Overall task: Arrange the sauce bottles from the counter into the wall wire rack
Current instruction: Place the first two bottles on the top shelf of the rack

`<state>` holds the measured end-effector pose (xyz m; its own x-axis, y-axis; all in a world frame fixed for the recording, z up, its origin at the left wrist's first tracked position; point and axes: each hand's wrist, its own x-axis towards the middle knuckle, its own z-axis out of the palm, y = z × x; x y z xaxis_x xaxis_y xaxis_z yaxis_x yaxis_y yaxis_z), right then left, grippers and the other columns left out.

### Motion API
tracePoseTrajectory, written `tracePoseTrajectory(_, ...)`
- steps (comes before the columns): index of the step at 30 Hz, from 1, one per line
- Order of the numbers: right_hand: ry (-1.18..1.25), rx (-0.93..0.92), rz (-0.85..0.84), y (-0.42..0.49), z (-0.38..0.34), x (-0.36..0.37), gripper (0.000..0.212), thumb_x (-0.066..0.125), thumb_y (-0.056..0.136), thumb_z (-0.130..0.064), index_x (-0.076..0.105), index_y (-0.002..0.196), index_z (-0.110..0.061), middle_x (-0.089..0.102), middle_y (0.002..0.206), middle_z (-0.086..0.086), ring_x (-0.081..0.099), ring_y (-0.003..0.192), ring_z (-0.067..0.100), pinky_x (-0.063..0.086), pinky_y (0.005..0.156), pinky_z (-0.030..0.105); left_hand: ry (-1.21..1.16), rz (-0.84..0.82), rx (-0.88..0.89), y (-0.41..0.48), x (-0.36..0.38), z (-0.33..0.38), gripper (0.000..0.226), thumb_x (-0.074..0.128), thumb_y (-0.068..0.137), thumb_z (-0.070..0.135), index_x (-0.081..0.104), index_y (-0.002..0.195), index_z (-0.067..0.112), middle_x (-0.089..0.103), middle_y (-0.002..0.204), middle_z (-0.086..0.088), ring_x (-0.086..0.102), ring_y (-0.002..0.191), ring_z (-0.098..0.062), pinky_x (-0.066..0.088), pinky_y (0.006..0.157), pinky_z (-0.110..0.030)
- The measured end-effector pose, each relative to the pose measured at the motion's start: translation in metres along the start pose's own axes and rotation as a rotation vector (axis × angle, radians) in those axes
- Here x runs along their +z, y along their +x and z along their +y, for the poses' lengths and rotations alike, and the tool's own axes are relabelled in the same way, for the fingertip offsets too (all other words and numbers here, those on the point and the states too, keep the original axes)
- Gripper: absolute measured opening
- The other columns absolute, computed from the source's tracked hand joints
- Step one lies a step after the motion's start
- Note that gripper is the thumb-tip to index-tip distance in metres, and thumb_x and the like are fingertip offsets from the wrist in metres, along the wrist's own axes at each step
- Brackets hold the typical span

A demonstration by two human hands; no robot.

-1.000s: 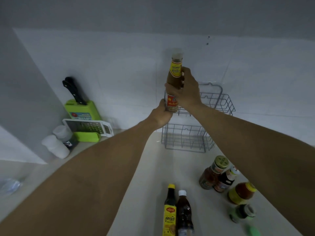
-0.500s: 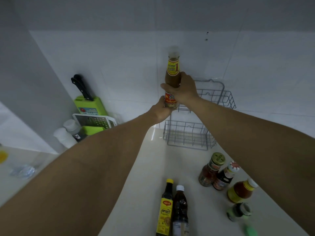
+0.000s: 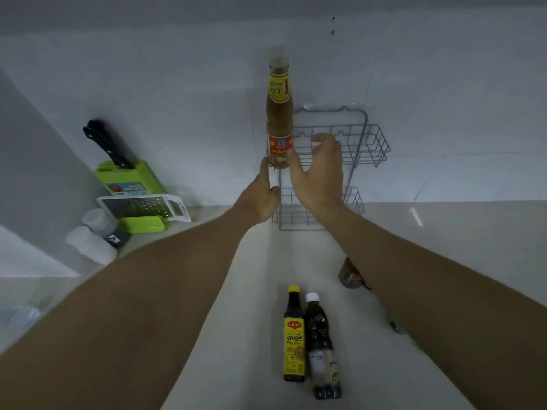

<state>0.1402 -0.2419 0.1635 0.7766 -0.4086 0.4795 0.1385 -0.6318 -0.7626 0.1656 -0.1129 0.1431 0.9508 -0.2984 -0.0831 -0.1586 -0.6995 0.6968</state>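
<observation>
A tall brown sauce bottle [image 3: 279, 113] with a yellow and red label stands upright at the left end of the wire rack's [image 3: 373, 143] upper tier. My left hand [image 3: 260, 196] is at its base, thumb against the lower left side and fingers curled underneath. My right hand [image 3: 318, 170] hovers just right of the bottle, fingers spread and off it. On the counter lie a yellow-capped dark bottle [image 3: 294, 335] and a white-capped dark bottle [image 3: 321, 344] side by side. A brown jar [image 3: 349, 275] shows partly behind my right forearm.
A green knife block [image 3: 130, 179] with black handles, a white grater [image 3: 142, 207] and two white-capped shakers [image 3: 94, 238] sit at the left against the wall. The rack's lower tier [image 3: 296, 220] hangs just above the pale counter [image 3: 257, 291].
The bottle has gone down into the upper tier's left end. My right hand has let go of it and opened to its right. The view has tilted, and my right arm now hides most jars.
</observation>
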Motion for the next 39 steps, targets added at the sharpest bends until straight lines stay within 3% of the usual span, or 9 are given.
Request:
tracePoseTrajectory(3,-0.105,0.172,-0.217,-0.043,0.018,-0.001,0.038,0.061,0.092,-0.037,0.050,0.120,-0.014,0.060,0.113,0.007,0.062,0.099,0.024,0.053,0.078,0.037,0.101,0.050,0.002,-0.016,0.025,-0.032,0.070,0.038,0.100,0.025,0.000,0.159,0.022,0.022,0.163,-0.010,0.035,0.142,-0.032,0.032,0.114,-0.044)
tracePoseTrajectory(7,-0.433,0.429,-0.769,-0.101,0.042,0.000,0.049,0.058,0.091,-0.045,0.051,0.125,-0.011,0.061,0.119,0.009,0.062,0.106,0.030,0.054,0.086,0.038,0.180,-0.099,0.028,-0.047,0.068,-0.077,0.062,0.036,0.103,0.030,0.010,0.158,0.017,0.028,0.159,-0.014,0.036,0.139,-0.034,0.033,0.113,-0.043)
tracePoseTrajectory(10,-0.583,0.451,-0.960,-0.143,0.049,0.000,0.043,0.054,0.093,-0.044,0.057,0.117,-0.009,0.065,0.114,0.010,0.063,0.101,0.029,0.053,0.083,0.037,0.217,-0.203,0.107,-0.071,0.100,-0.112,0.059,0.035,0.104,0.034,0.017,0.157,0.016,0.031,0.158,-0.012,0.035,0.141,-0.030,0.030,0.115,-0.041)
tracePoseTrajectory(15,-0.703,0.413,-0.972,-0.184,0.053,0.006,0.029,0.058,0.091,-0.041,0.062,0.100,-0.014,0.068,0.111,0.010,0.066,0.104,0.031,0.044,0.075,0.033,0.420,-0.281,0.122,-0.097,0.141,-0.146,0.058,0.029,0.105,0.036,0.014,0.158,0.018,0.015,0.164,-0.007,0.012,0.151,-0.026,0.013,0.120,-0.046)
tracePoseTrajectory(20,-0.833,0.349,-0.981,-0.207,0.061,0.014,0.036,0.060,0.090,-0.036,0.061,0.117,-0.012,0.063,0.122,0.008,0.055,0.121,0.033,0.043,0.098,0.037,0.654,-0.328,0.137,-0.112,0.166,-0.174,0.073,0.003,0.093,0.054,-0.011,0.157,0.022,-0.016,0.165,-0.005,-0.016,0.151,-0.030,-0.006,0.120,-0.049)
tracePoseTrajectory(23,-0.828,0.338,-0.974,-0.211,0.065,0.015,0.029,0.060,0.090,-0.035,0.061,0.110,-0.013,0.066,0.115,0.007,0.059,0.113,0.031,0.044,0.096,0.037,0.694,-0.295,0.155,-0.112,0.169,-0.179,0.082,-0.010,0.084,0.057,-0.009,0.158,0.022,-0.014,0.165,-0.005,-0.014,0.152,-0.029,-0.006,0.120,-0.048)
tracePoseTrajectory(29,-0.670,0.366,-0.841,-0.214,0.072,0.012,0.038,0.065,0.082,-0.043,0.058,0.104,-0.012,0.066,0.101,0.007,0.061,0.097,0.028,0.045,0.071,0.032,0.677,-0.233,0.180,-0.115,0.174,-0.181,0.078,0.014,0.088,0.052,0.005,0.159,0.020,0.001,0.166,-0.008,-0.003,0.153,-0.033,-0.001,0.120,-0.050)
tracePoseTrajectory(35,-0.361,0.410,-0.658,-0.210,0.081,0.011,0.038,0.073,0.071,-0.043,0.058,0.098,-0.021,0.051,0.086,-0.001,0.053,0.076,0.020,0.042,0.068,0.031,0.716,-0.343,0.149,-0.111,0.166,-0.172,0.080,0.009,0.086,0.049,-0.012,0.157,0.017,-0.013,0.165,-0.007,-0.014,0.152,-0.031,-0.003,0.121,-0.050)
tracePoseTrajectory(39,-0.196,0.344,-0.495,-0.181,0.071,0.007,0.042,0.077,0.070,-0.039,0.061,0.107,-0.026,0.053,0.090,0.002,0.050,0.081,0.016,0.037,0.065,0.027,0.631,-0.287,0.152,-0.093,0.145,-0.153,0.066,0.042,0.093,0.040,0.025,0.153,0.018,0.025,0.158,-0.004,0.020,0.146,-0.027,0.023,0.113,-0.044)
